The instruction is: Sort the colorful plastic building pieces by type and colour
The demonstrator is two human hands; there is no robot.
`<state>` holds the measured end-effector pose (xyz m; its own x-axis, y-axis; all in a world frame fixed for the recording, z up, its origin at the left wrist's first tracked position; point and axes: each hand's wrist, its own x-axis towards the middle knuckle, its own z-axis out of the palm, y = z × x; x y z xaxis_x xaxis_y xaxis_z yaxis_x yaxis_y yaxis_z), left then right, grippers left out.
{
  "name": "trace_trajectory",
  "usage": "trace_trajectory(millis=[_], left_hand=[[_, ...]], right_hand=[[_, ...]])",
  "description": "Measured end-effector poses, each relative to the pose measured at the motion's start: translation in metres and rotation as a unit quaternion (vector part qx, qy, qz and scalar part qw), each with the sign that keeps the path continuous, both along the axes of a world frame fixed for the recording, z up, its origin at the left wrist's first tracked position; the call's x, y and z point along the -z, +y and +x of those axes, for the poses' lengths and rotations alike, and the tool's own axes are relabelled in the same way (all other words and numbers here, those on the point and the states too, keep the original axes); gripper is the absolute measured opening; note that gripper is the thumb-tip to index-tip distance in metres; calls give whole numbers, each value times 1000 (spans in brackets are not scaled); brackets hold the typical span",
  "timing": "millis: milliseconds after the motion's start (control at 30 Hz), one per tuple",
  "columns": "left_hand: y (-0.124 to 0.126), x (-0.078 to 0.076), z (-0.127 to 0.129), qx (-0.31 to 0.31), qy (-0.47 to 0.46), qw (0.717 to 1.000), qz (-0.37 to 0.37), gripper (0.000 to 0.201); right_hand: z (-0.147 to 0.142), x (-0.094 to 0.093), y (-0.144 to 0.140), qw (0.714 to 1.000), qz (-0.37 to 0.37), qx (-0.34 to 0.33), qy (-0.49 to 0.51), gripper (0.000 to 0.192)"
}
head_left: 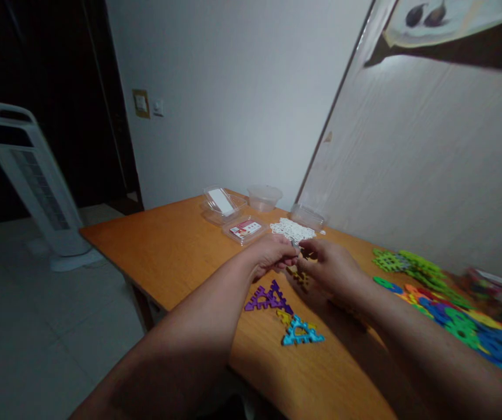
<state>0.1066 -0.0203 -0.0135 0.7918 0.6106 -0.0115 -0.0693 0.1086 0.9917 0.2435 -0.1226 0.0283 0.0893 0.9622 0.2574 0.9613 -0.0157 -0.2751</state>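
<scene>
My left hand [271, 254] and my right hand [332, 268] meet over the orange table [167, 251], fingertips pinched together on a small brownish plastic piece [300, 275] that is mostly hidden between them. Just below the hands lie a purple triangle piece [268, 297], a small yellow piece [284, 317] and a cyan triangle piece [301, 332]. A heap of small white pieces [292, 229] sits just beyond the hands.
Clear plastic containers and lids [229, 204] stand at the table's far end, one with a red-and-white card [246, 228]. Green, blue and orange flat pieces [443, 297] spread along the right by the wall. A white tower fan [32, 181] stands on the floor at left.
</scene>
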Motion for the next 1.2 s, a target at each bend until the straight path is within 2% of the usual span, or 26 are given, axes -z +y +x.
trace_trajectory(millis=[167, 233, 367, 467, 733, 900, 1000, 1100, 1200], left_hand=[[-5, -4, -2, 4, 24, 1000, -14, 15], [-3, -5, -2, -42, 42, 998, -3, 16], [5, -3, 1, -171, 60, 983, 7, 12], [9, -1, 2, -210, 67, 975, 12, 8], [9, -1, 2, -207, 67, 976, 4, 8], [11, 1, 3, -207, 67, 976, 7, 9], [13, 2, 3, -210, 57, 976, 8, 11], [15, 1, 2, -217, 50, 975, 3, 12], [17, 1, 2, -229, 49, 972, 2, 10]], right_hand=[[5, 6, 6, 997, -59, 43, 7, 24], [8, 10, 7, 995, -84, 53, -1, 22], [13, 15, 8, 991, -120, 56, -23, 19], [14, 17, 10, 988, -138, 53, -42, 18], [11, 25, 13, 985, -151, 34, -74, 13], [7, 20, 11, 987, -140, 24, -76, 15], [-4, 13, 3, 992, -104, -18, -66, 19], [-23, 8, -8, 987, -88, -124, -43, 21], [-42, 3, -18, 971, -114, -209, -33, 29]])
